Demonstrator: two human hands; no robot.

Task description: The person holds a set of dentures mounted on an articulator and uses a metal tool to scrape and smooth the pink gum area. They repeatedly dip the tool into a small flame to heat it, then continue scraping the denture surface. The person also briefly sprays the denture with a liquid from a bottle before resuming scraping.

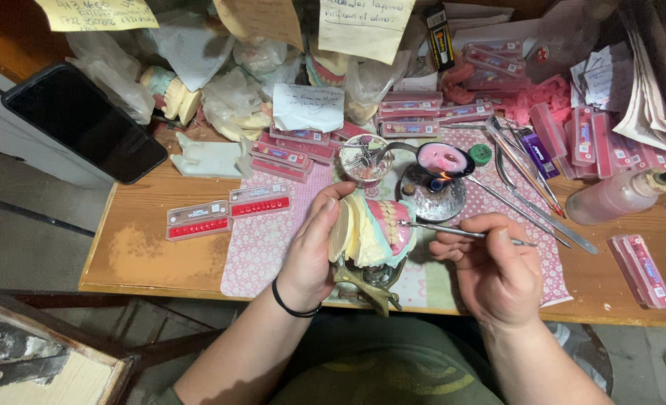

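Observation:
My left hand (312, 251) grips a dental model (370, 229) of cream plaster with pink wax gums and teeth, mounted on a brass-coloured articulator (369, 289). My right hand (490, 266) holds a thin metal wax instrument (453, 231) like a pen, its tip touching the pink wax on the model's right side. Just behind the model a small glass alcohol burner (432, 191) burns with a flame, and a metal spoon (444, 159) holding melted pink wax sits over it.
Several pink tooth-card strips (228, 210) lie on the wooden table (138, 247) and patterned mat (262, 240). Metal hand instruments (528, 191) and a plastic squeeze bottle (618, 196) lie to the right, a dark phone (82, 120) at the left, bags and plaster casts behind.

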